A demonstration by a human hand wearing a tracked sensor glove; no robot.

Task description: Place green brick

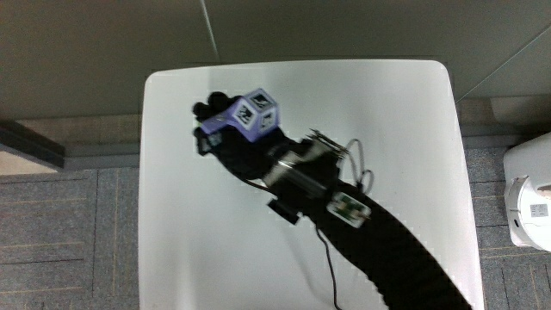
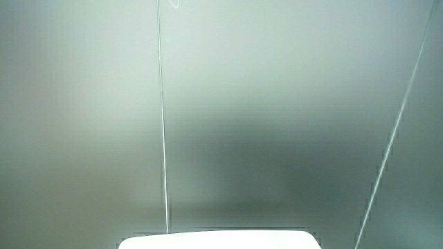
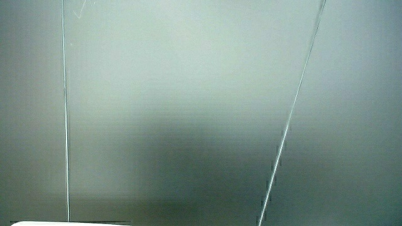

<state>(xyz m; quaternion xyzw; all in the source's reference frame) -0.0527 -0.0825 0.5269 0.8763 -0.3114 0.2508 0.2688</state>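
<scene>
In the main view the black-gloved hand (image 1: 225,131) hovers over the white table (image 1: 396,155), toward the table edge farthest from the person. The patterned cube (image 1: 256,114) on its back faces up. The forearm (image 1: 387,250), carrying a small device and thin wires, reaches in from the person's side. No green brick shows in any view; whatever lies under the hand is hidden. Both side views show only a pale wall, with a sliver of the table edge (image 2: 214,242) (image 3: 63,223).
A white rounded object (image 1: 529,194) stands on the grey carpet floor beside the table. A dark bar (image 1: 30,146) lies on the floor off the table's other edge. A thin black cable (image 1: 327,267) hangs from the forearm over the table.
</scene>
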